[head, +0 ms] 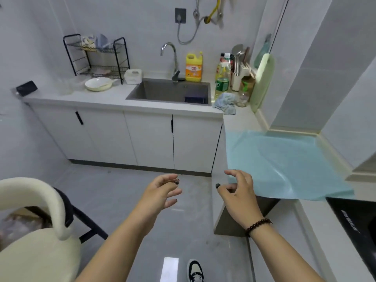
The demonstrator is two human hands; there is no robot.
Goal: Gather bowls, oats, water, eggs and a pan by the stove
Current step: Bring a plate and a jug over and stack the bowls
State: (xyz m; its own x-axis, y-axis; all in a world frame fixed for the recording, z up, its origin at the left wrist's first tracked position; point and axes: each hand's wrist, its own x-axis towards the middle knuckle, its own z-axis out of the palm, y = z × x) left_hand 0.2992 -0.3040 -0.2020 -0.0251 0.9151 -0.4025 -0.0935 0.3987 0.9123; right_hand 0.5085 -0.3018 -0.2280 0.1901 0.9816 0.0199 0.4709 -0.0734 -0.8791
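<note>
Both hands, left [160, 192] and right [237, 189], hover loosely curled, holding nothing. Pan [99, 84] sits far left on the surface [114, 98], well apart from the stove [358, 220] near right; carrying it past the chair [40, 231] risks a bump.

Sink [168, 92] sits mid-counter [114, 98] w/ tap [169, 55] behind it. Left of sink: pan [98, 84], container [133, 76], dish rack [96, 58] behind the pan. Right of tap: detergent jug [193, 68], then bottles [223, 74] & knife block [240, 72] in the corner; cloth [224, 102] in front of them. Counter turns toward viewer on right: mat [284, 163] on it, stove [358, 222] nearer. Chair [34, 231] near left, on the floor [122, 190]. Both hands, left hand [160, 192] & right hand [238, 192], over floor, right one at mat's near corner.
</note>
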